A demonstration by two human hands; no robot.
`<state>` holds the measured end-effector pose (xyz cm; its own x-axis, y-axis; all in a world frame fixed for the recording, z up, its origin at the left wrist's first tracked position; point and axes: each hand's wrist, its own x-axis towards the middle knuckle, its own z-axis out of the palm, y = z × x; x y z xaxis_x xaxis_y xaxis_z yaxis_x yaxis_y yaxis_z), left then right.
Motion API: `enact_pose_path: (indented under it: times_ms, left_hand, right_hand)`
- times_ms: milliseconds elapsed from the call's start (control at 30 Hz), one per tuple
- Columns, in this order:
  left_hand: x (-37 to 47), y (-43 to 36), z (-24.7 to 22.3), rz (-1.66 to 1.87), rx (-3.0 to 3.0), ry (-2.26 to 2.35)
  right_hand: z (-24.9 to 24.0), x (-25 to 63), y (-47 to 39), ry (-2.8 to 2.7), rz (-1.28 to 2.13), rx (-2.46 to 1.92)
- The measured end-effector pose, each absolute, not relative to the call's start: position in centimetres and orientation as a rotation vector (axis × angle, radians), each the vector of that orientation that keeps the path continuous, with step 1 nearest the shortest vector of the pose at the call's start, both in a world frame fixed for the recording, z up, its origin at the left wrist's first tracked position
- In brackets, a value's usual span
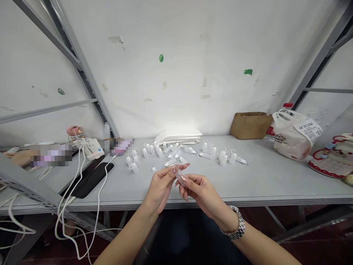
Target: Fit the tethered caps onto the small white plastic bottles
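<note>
Above the front part of the grey table, both my hands meet at a small translucent squeeze bottle (180, 177). My right hand (202, 191) is closed on the bottle's lower part between thumb and fingers. At its upper end, my left hand (161, 184) pinches with thumb and index finger; whether a cap is there is hidden. Beyond my hands several similar white bottles stand or lie on the table, such as an upright one (223, 159) to the right and another (134, 168) to the left. A small white cap (153, 169) lies just left of my fingers.
White flat sheets (183, 137) are stacked against the wall. To the right are a cardboard box (250, 126), a plastic bag (293, 136) and a decorated bag (332, 158). At left lie a black power bank (93, 180), white cables (79, 176) and a metal shelf post (85, 77).
</note>
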<state>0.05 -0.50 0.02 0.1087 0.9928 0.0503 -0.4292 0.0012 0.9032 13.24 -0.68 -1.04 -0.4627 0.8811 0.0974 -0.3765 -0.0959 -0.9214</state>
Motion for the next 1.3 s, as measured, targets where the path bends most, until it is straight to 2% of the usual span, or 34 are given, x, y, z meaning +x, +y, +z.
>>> enact_pose_path:
  times_ms: [200, 467, 667, 767, 933, 1000, 1300]
  left_hand:
    - [0.0, -0.6, 0.1, 1.268, 0.911, 0.726]
    - [-0.2, -1.3, 0.5, 1.244, 0.962, 0.695]
    - [0.1, -1.4, 0.4, 1.361, 0.953, 0.814]
    - [0.1, -1.3, 0.3, 1.373, 0.958, 0.809]
    - [-0.1, -1.2, 0.3, 1.370, 0.964, 0.767]
    - [0.0, -1.2, 0.3, 1.360, 0.968, 0.745]
    - [0.5, -1.2, -0.1, 1.343, 0.889, 0.668]
  right_hand:
    - [-1.1, 13.2, -0.5, -1.337, 1.501, -0.738]
    - [-0.7, 14.0, -0.1, -1.328, 1.715, -0.546]
    - [-1.4, 13.2, 0.1, -1.310, 1.629, -0.543]
    - [-1.6, 13.0, -0.1, -1.384, 1.466, -0.630]
    - [-1.8, 12.9, -1.2, -1.658, 0.845, -0.791]
    - [-1.9, 12.9, -1.6, -1.706, 0.757, -0.793]
    - [-1.7, 13.0, -1.5, -1.579, 1.049, -0.775]
